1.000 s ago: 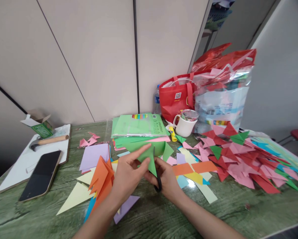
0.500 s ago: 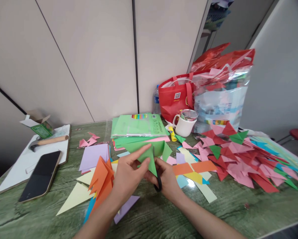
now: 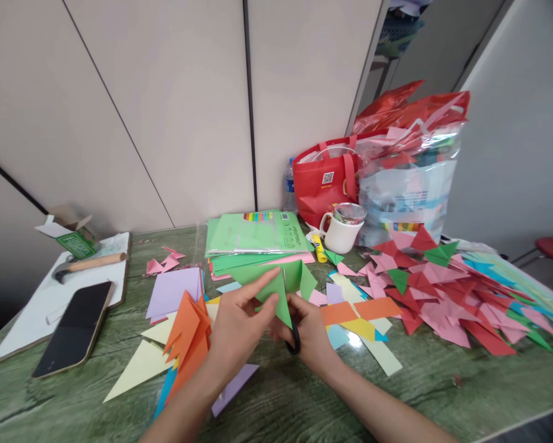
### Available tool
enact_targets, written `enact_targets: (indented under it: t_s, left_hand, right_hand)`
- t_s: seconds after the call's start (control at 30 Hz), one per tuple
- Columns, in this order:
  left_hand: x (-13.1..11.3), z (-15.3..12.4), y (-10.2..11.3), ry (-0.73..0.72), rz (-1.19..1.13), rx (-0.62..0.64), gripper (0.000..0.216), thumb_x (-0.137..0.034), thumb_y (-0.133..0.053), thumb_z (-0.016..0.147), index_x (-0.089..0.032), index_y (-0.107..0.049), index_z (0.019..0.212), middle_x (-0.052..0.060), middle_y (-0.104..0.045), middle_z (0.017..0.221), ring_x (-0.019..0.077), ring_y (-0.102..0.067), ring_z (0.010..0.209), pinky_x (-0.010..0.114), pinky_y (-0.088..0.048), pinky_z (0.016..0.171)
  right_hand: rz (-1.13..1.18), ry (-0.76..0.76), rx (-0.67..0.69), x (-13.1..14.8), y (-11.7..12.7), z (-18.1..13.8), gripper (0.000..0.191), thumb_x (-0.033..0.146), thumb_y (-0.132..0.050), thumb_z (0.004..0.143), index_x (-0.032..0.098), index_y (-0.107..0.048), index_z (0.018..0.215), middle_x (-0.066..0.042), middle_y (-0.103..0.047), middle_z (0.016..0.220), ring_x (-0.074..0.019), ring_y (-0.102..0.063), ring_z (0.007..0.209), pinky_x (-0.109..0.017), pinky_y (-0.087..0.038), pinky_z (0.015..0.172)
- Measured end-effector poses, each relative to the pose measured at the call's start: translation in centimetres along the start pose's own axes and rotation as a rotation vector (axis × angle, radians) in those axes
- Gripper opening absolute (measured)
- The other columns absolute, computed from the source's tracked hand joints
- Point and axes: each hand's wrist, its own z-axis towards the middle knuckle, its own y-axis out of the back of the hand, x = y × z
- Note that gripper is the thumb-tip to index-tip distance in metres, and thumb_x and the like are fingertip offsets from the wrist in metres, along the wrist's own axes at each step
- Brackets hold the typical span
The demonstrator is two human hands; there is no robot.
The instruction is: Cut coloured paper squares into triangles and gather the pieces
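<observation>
Over the middle of the table, my left hand [image 3: 242, 320] is closed on a folded sheet of green paper [image 3: 270, 284], pinching it between thumb and fingers. My right hand [image 3: 308, 332] grips a pair of scissors by a black handle [image 3: 295, 339]. The blades are mostly hidden behind the paper, with a thin edge showing at the cut. A strip of the green sheet bends away to the right of that cut. Just left of my left hand lie folded orange papers [image 3: 188, 326]. Orange strips [image 3: 336, 314] lie right of my right hand.
Behind the hands sits a stack of green paper packs [image 3: 258, 234]. A white mug [image 3: 343, 231], a glue stick [image 3: 319, 249] and a red bag [image 3: 325, 184] stand right of it. Folded pink and red pieces [image 3: 443, 289] heap at right. Left are a phone [image 3: 76, 329] and a hammer [image 3: 89, 264].
The view has shifted very slightly. Both hands keep their hold on the green paper and scissors, and a thin blade edge shows a little more at the cut.
</observation>
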Motion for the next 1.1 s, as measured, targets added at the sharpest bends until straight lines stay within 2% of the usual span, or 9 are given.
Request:
enact_targets:
  t_s: [0.2,0.4,0.8,1.1]
  left_hand:
    - [-0.14,0.05,0.15,0.006,-0.020,0.030,0.043,-0.024,-0.054,0.074,-0.020,-0.061,0.116,-0.006,-0.052,0.048,0.0052,-0.031,0.038,0.017,-0.027,0.036]
    - [-0.07,0.01,0.04,-0.014,0.041,0.012,0.039,-0.022,-0.056,0.072,-0.021,-0.066,0.110,-0.004,-0.052,0.055,0.0056,-0.025,0.044,0.018,-0.025,0.039]
    - [-0.15,-0.17,-0.03,-0.003,0.018,0.011,0.039,-0.023,-0.057,0.072,-0.020,-0.065,0.110,-0.005,-0.047,0.051,0.0061,-0.023,0.045,0.018,-0.023,0.039]
    - [-0.70,-0.26,-0.30,0.060,-0.055,0.046,0.041,-0.022,-0.056,0.072,-0.018,-0.064,0.112,-0.004,-0.057,0.051,0.0060,-0.038,0.037,0.018,-0.034,0.038]
  right_hand:
    - [-0.033,-0.016,-0.014,-0.07,0.11,0.05,0.026,0.029,-0.073,0.059,0.019,-0.049,0.066,0.007,-0.049,0.048,-0.0094,-0.044,0.042,-0.020,-0.034,0.041]
    - [-0.058,0.093,-0.059,0.51,0.33,0.34,0.028,0.025,-0.075,0.055,0.019,-0.049,0.064,0.007,-0.048,0.055,-0.0081,-0.041,0.047,-0.019,-0.037,0.047]
    - [-0.062,0.080,-0.057,0.62,0.24,0.37,0.032,0.030,-0.076,0.055,0.020,-0.046,0.061,0.007,-0.049,0.049,-0.0080,-0.041,0.042,-0.019,-0.035,0.042]
    - [0.015,-0.019,-0.056,0.46,0.06,0.28,0.034,0.031,-0.076,0.054,0.020,-0.044,0.059,0.008,-0.049,0.043,-0.0081,-0.043,0.038,-0.018,-0.035,0.037]
